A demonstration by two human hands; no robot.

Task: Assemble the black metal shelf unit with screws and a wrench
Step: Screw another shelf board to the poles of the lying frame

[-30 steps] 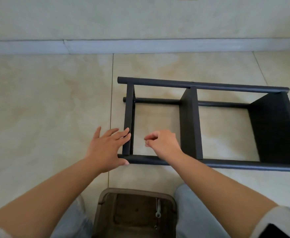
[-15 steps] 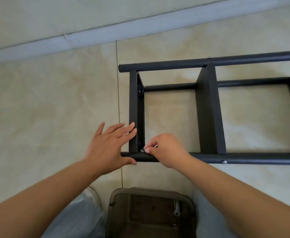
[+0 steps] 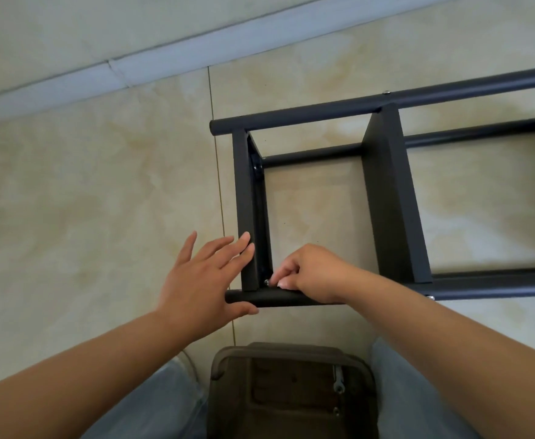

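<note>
The black metal shelf unit (image 3: 389, 198) lies on its side on the tiled floor, tubes running left to right with flat panels between them. My left hand (image 3: 204, 274) rests flat on the end panel, fingers straight, thumb under the near tube's end. My right hand (image 3: 307, 274) pinches a small silver screw (image 3: 266, 282) at the inner corner where the end panel meets the near tube. A silver wrench (image 3: 338, 379) lies in the brown tray (image 3: 228, 362) between my knees.
A white skirting board (image 3: 164, 66) and wall run along the far side. Beige floor tiles spread to the left of the shelf. Another screw head (image 3: 430, 297) shows on the near tube further right.
The view has tilted and come closer. My right hand has dropped to the corner and pinches the screw there. My left hand stays on the end panel.
</note>
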